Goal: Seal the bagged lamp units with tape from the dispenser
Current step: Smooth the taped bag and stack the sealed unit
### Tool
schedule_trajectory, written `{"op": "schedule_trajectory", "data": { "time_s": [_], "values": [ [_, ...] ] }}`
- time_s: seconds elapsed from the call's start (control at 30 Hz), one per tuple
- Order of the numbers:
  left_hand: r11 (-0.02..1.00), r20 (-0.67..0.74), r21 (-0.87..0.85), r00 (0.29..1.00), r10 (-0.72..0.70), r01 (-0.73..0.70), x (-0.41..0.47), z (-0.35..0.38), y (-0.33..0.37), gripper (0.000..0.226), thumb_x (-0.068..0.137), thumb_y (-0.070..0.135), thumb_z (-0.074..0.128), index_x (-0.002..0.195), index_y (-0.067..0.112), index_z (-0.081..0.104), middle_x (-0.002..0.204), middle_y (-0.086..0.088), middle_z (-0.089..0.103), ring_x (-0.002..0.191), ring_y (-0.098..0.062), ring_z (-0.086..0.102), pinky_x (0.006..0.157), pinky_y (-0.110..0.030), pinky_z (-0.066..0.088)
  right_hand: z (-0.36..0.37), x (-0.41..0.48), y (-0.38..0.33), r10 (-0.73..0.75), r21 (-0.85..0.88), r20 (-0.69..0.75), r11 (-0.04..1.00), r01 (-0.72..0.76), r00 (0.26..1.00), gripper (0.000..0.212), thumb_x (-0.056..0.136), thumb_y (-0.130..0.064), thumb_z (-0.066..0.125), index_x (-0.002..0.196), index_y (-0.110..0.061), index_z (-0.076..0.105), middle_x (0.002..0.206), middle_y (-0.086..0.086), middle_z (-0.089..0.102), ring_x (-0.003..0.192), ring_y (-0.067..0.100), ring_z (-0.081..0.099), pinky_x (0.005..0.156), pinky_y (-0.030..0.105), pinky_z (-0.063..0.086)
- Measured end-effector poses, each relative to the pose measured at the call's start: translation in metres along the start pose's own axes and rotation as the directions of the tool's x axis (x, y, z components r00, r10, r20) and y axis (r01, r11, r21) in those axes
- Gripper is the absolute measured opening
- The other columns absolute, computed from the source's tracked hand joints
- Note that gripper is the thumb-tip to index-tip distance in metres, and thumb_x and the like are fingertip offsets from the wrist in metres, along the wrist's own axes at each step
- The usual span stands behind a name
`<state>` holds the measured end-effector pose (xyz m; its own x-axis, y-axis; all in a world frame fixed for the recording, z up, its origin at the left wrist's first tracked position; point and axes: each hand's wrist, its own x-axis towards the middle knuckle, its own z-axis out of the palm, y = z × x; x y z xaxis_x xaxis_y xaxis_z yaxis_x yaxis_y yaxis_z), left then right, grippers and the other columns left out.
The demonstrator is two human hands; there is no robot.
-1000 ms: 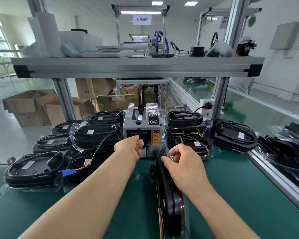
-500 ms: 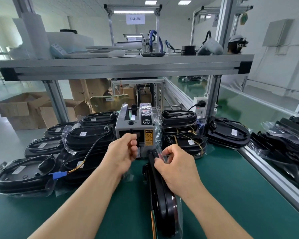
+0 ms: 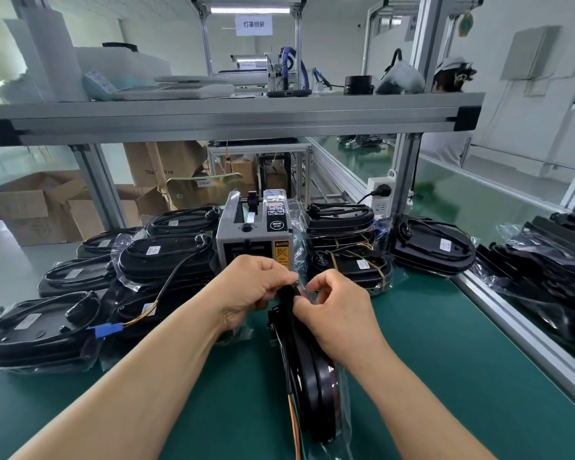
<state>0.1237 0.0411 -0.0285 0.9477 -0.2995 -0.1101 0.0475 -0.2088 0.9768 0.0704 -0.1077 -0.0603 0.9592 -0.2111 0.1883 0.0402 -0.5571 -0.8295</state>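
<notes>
A black lamp unit (image 3: 312, 376) in a clear plastic bag stands on edge on the green table, running from the hands toward me. My left hand (image 3: 249, 287) pinches a short strip of clear tape at the bag's folded top end. From the right, my right hand (image 3: 335, 310) pinches that same bag end, and its fingertips nearly meet the left's. Just behind both hands stands the grey tape dispenser (image 3: 254, 234), with a yellow caution label on its front.
Bagged black lamp units (image 3: 163, 257) are stacked left of the dispenser, others (image 3: 345, 263) right of it and beyond the rail (image 3: 544, 260). A metal shelf (image 3: 233, 117) spans overhead. Cardboard boxes (image 3: 40, 207) stand on the floor at the left. A person (image 3: 452, 74) works behind.
My left hand has come away from the dispenser slot and moved right to the bag's top end, meeting my right hand there. The view has shifted slightly.
</notes>
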Motion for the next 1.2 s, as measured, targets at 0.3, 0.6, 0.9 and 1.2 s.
{"op": "schedule_trajectory", "data": {
  "time_s": [0.3, 0.6, 0.9, 1.2],
  "values": [
    [0.999, -0.074, 0.018, 0.997, 0.036, -0.035, 0.002, 0.002, -0.006, 0.031, 0.084, 0.013, 0.074, 0.056, 0.02, 0.064, 0.055, 0.002, 0.043, 0.044, -0.007, 0.032, 0.045, -0.019, 0.028, 0.001, 0.001, 0.001, -0.008, 0.019, -0.007, 1.0, 0.008, 1.0, 0.022, 0.072, -0.041, 0.07, 0.087, -0.028, 0.059, 0.082, -0.006, 0.061, 0.074, 0.013, 0.056, 0.064, 0.028, 0.043],
    [0.997, -0.164, -0.023, 0.984, 0.066, -0.071, 0.004, 0.01, -0.012, 0.023, 0.083, 0.007, 0.074, 0.064, 0.011, 0.062, 0.046, 0.006, 0.05, 0.038, -0.003, 0.038, 0.039, -0.015, 0.033, 0.002, 0.001, 0.003, -0.013, 0.029, -0.011, 0.999, 0.014, 1.0, 0.024, 0.072, -0.042, 0.07, 0.088, -0.028, 0.06, 0.081, -0.007, 0.061, 0.074, 0.013, 0.056, 0.065, 0.028, 0.045],
    [0.995, -0.213, -0.025, 0.973, 0.092, -0.099, 0.003, 0.013, -0.013, 0.023, 0.083, 0.003, 0.073, 0.064, 0.008, 0.061, 0.041, 0.01, 0.05, 0.034, 0.001, 0.041, 0.037, -0.012, 0.034, 0.002, 0.0, 0.002, -0.014, 0.019, -0.006, 1.0, 0.014, 1.0, 0.024, 0.074, -0.042, 0.071, 0.09, -0.028, 0.06, 0.082, -0.008, 0.061, 0.074, 0.012, 0.056, 0.063, 0.027, 0.042],
    [0.991, -0.286, 0.061, 0.949, 0.135, -0.123, 0.003, 0.015, -0.018, 0.022, 0.08, 0.007, 0.076, 0.062, 0.012, 0.064, 0.055, 0.004, 0.06, 0.051, -0.007, 0.052, 0.052, -0.02, 0.046, 0.002, 0.0, 0.001, -0.022, 0.021, -0.002, 1.0, 0.022, 1.0, 0.023, 0.074, -0.041, 0.071, 0.089, -0.028, 0.06, 0.081, -0.007, 0.06, 0.072, 0.012, 0.054, 0.061, 0.026, 0.04]
  ]
}}
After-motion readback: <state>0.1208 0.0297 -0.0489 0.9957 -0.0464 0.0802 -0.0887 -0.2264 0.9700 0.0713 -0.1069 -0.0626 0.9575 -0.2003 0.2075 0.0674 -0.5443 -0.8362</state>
